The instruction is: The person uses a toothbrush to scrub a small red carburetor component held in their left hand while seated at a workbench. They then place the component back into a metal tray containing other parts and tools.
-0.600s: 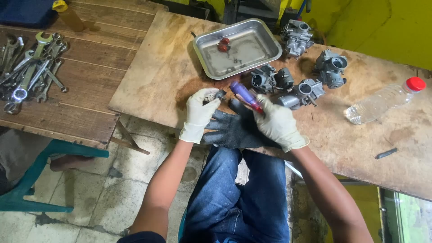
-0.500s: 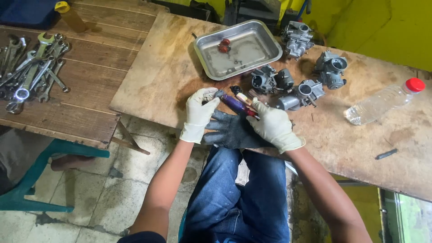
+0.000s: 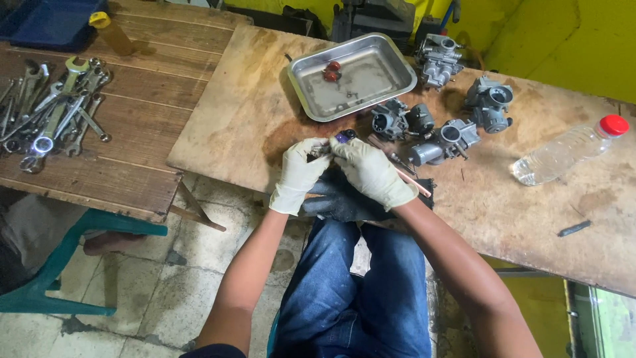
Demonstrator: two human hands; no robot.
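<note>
Your plywood bench (image 3: 265,119) carries a steel tray (image 3: 381,83) and several carburetors (image 3: 424,129) (grey, clustered right of it). At its near edge, your right hand (image 3: 371,172) grips a purple-handled screwdriver (image 3: 344,138), while your left hand (image 3: 301,169) pinches a small dark part (image 3: 321,150) against it.

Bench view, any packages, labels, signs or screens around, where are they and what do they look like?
Water bottle: lying on the bench's right side, clear plastic, red cap, no label visible.
Amber bottle: far left on the plank table, brownish, yellow cap.
Blue case: top left corner, flat, dark blue.
No signs or screens.
</note>
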